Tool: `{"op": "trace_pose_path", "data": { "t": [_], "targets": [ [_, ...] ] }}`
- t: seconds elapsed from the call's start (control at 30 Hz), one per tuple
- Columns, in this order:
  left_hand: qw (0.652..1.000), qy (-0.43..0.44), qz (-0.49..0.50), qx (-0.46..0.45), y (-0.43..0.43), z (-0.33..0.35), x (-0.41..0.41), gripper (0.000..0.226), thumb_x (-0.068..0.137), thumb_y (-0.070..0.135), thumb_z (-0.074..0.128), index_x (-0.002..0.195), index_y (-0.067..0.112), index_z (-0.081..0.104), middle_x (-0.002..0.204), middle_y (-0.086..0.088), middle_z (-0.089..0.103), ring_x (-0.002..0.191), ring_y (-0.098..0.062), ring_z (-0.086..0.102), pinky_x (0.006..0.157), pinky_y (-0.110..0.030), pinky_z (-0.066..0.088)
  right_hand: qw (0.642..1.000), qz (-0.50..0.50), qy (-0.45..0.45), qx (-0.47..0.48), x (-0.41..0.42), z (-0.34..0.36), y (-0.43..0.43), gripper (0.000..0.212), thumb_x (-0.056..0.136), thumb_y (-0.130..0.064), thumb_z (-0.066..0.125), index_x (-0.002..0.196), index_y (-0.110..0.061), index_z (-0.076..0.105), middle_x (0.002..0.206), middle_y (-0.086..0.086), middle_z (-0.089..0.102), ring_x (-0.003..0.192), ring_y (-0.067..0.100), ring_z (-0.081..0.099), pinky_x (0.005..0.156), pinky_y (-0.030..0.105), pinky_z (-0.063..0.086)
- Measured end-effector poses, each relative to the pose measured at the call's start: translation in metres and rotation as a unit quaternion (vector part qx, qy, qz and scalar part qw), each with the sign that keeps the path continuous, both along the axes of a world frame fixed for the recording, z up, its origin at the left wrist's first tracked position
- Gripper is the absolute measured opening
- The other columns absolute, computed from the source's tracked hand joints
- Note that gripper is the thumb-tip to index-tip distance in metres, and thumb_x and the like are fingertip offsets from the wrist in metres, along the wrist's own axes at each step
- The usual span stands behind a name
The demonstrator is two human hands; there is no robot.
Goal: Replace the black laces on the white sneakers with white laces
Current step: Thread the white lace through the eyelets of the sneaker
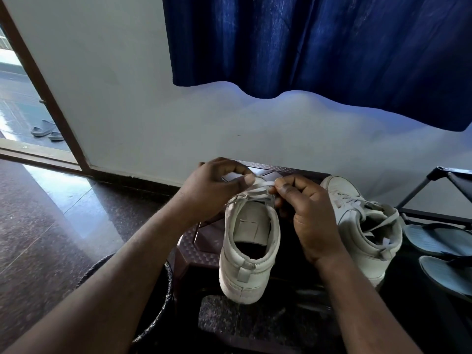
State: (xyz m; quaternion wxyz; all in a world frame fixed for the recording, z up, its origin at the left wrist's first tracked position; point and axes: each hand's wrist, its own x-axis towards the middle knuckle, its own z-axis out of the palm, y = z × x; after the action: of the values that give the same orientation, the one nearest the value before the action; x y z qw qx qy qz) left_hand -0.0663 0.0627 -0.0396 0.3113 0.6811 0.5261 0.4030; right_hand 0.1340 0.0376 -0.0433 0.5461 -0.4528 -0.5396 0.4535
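on the brown stool, left hand and right hand pinch the white lace over the near sneaker; uneven pulling could slip an eyelet.

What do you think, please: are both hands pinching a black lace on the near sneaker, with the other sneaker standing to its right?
Not quite: in the head view the lace is white, not black. The left hand and right hand do pinch it on the near sneaker, and the other sneaker stands to its right.
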Motion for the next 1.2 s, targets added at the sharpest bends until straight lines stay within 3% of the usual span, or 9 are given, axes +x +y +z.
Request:
{"op": "trace_pose_path", "data": {
  "t": [0.13, 0.2, 0.3, 0.53, 0.67, 0.83, 0.93, 1.07, 1.2],
  "targets": [
    [0.997, -0.025, -0.06, 0.031, -0.005, 0.004, 0.016, 0.007, 0.095, 0.025, 0.076, 0.092, 0.021, 0.081, 0.1, 0.011, 0.074, 0.098, -0.004, 0.068, 0.09, -0.032, 0.052, 1.0, 0.018, -0.018, 0.017, -0.007, 0.002, -0.004, 0.025, 0.1, -0.009, 0.064, 0.077, -0.014, 0.074, 0.071, -0.008, 0.071, 0.068, 0.004, 0.061, 0.066, 0.015, 0.048],
    [1.0, -0.017, -0.013, 0.006, -0.001, 0.002, 0.014, 0.012, 0.095, 0.028, 0.077, 0.083, 0.028, 0.078, 0.093, 0.015, 0.072, 0.082, 0.001, 0.065, 0.075, -0.03, 0.049, 1.0, 0.008, -0.012, 0.009, -0.004, 0.003, -0.003, 0.022, 0.1, -0.01, 0.065, 0.079, -0.007, 0.072, 0.065, -0.004, 0.066, 0.061, 0.006, 0.056, 0.06, 0.015, 0.046],
    [0.999, -0.035, 0.015, -0.035, 0.002, -0.001, 0.004, 0.013, 0.094, 0.033, 0.077, 0.083, 0.027, 0.078, 0.089, 0.015, 0.07, 0.077, -0.002, 0.062, 0.079, -0.029, 0.046, 1.0, 0.004, -0.012, 0.007, 0.002, 0.0, 0.0, 0.021, 0.1, -0.011, 0.065, 0.086, 0.003, 0.07, 0.067, 0.009, 0.061, 0.061, 0.012, 0.053, 0.058, 0.018, 0.046],
    [0.992, -0.088, -0.076, -0.038, -0.013, 0.009, 0.019, 0.009, 0.098, 0.025, 0.073, 0.093, 0.02, 0.077, 0.085, 0.009, 0.075, 0.078, -0.003, 0.065, 0.076, -0.027, 0.053, 0.997, -0.017, -0.062, 0.033, -0.004, -0.003, 0.001, 0.021, 0.094, -0.012, 0.075, 0.074, -0.018, 0.073, 0.071, -0.008, 0.07, 0.069, 0.005, 0.059, 0.07, 0.022, 0.047],
    [0.987, -0.147, -0.026, -0.065, -0.013, 0.012, 0.021, 0.009, 0.095, 0.012, 0.075, 0.087, 0.01, 0.07, 0.072, 0.002, 0.071, 0.053, 0.0, 0.056, 0.053, -0.013, 0.042, 0.998, -0.03, -0.059, 0.022, -0.002, -0.004, 0.001, 0.016, 0.093, -0.015, 0.076, 0.08, -0.007, 0.073, 0.075, 0.003, 0.073, 0.068, 0.009, 0.061, 0.069, 0.024, 0.05],
    [0.975, -0.199, 0.069, -0.074, -0.01, 0.012, 0.016, 0.018, 0.092, -0.004, 0.064, 0.085, 0.011, 0.07, 0.078, -0.007, 0.078, 0.069, -0.026, 0.057, 0.067, -0.036, 0.042, 0.994, 0.019, -0.105, 0.012, 0.001, 0.0, -0.003, 0.014, 0.087, -0.033, 0.081, 0.091, -0.022, 0.074, 0.091, -0.005, 0.076, 0.083, 0.011, 0.068, 0.081, 0.029, 0.055],
    [0.973, -0.175, 0.11, -0.097, -0.011, 0.011, 0.015, 0.016, 0.09, 0.0, 0.067, 0.084, 0.013, 0.073, 0.076, -0.004, 0.079, 0.071, -0.022, 0.062, 0.066, -0.033, 0.044, 0.966, 0.063, -0.25, 0.026, 0.001, 0.002, -0.009, 0.036, 0.076, -0.042, 0.09, 0.103, -0.031, 0.069, 0.103, -0.013, 0.071, 0.092, 0.002, 0.065, 0.08, 0.013, 0.049],
    [0.982, -0.13, 0.082, -0.109, -0.014, 0.013, 0.016, 0.005, 0.09, 0.01, 0.076, 0.086, 0.013, 0.079, 0.079, 0.001, 0.08, 0.059, 0.002, 0.062, 0.061, -0.014, 0.043, 0.951, -0.021, -0.304, 0.043, -0.001, -0.001, -0.01, 0.034, 0.076, -0.027, 0.089, 0.101, -0.029, 0.065, 0.101, -0.012, 0.067, 0.089, 0.002, 0.062, 0.075, 0.009, 0.045],
    [0.979, -0.138, 0.067, -0.133, -0.018, 0.017, 0.02, 0.006, 0.091, 0.013, 0.076, 0.087, 0.012, 0.08, 0.075, -0.001, 0.075, 0.037, 0.001, 0.038, 0.039, -0.011, 0.03, 0.949, -0.123, -0.29, -0.026, 0.002, -0.003, -0.009, 0.007, 0.08, -0.027, 0.078, 0.08, -0.026, 0.072, 0.078, -0.014, 0.072, 0.076, 0.0, 0.063, 0.066, 0.021, 0.044]
  ]
}}
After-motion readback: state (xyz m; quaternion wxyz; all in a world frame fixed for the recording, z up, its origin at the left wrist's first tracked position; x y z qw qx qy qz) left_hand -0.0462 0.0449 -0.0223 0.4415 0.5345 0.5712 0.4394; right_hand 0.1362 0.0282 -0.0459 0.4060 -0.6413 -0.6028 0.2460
